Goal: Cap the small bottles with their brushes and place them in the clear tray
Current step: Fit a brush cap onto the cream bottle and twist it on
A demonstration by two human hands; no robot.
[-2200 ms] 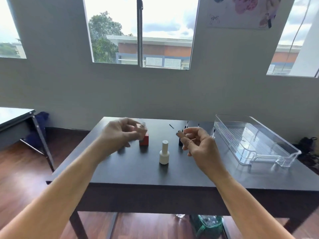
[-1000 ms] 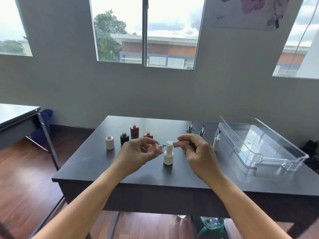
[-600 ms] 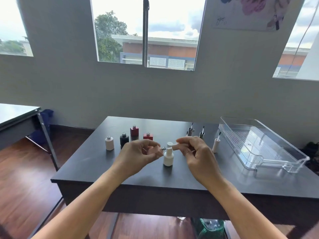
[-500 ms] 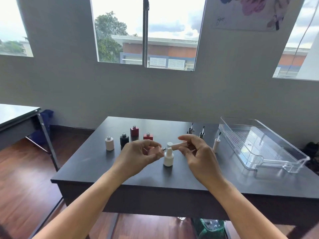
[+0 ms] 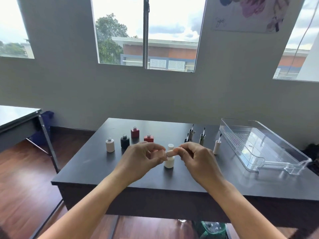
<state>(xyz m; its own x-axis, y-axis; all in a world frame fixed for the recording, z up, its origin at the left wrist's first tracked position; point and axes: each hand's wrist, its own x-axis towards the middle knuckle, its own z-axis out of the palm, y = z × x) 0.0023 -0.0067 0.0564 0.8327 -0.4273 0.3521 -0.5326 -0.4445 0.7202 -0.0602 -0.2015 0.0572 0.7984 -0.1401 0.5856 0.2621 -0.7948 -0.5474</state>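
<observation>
Between the two hands, held up just in front of a capped white bottle (image 5: 169, 158) on the bench (image 5: 198, 180), a small pinkish bottle (image 5: 159, 154) and its brush cap (image 5: 171, 153) are being brought together. The left hand (image 5: 138, 163) pinches the bottle on its side, neck pointing right; the right hand (image 5: 198, 159) grips the cap by the fingertips, pointing left. A thin metallic ring shows where the two meet, so the cap looks started on the neck but, as I judge it, not yet screwed home.

By what shows, the task is at an early stage. The clear tray (image 5: 296, 158), well to the right of the right hand, holds nothing. The white bottle is the only one standing capped, and it is not yet in the tray. Beyond the left hand, four bottles stand open-necked: a pale one (image 5: 110, 145), a black one (image 5: 125, 141), a dark red one (image 5: 134, 132) and a red one (image 5: 148, 138). Beyond the right hand, loose brush caps stand with bristles up: a metallic one (image 5: 190, 134), another (image 5: 202, 138), a white one (image 5: 216, 146) nearest the tray, and a dark one (image 5: 186, 140) partly hidden by the fingers.

What remains, then: finishing this cap, capping the four open bottles, and moving all six into the tray.
</observation>
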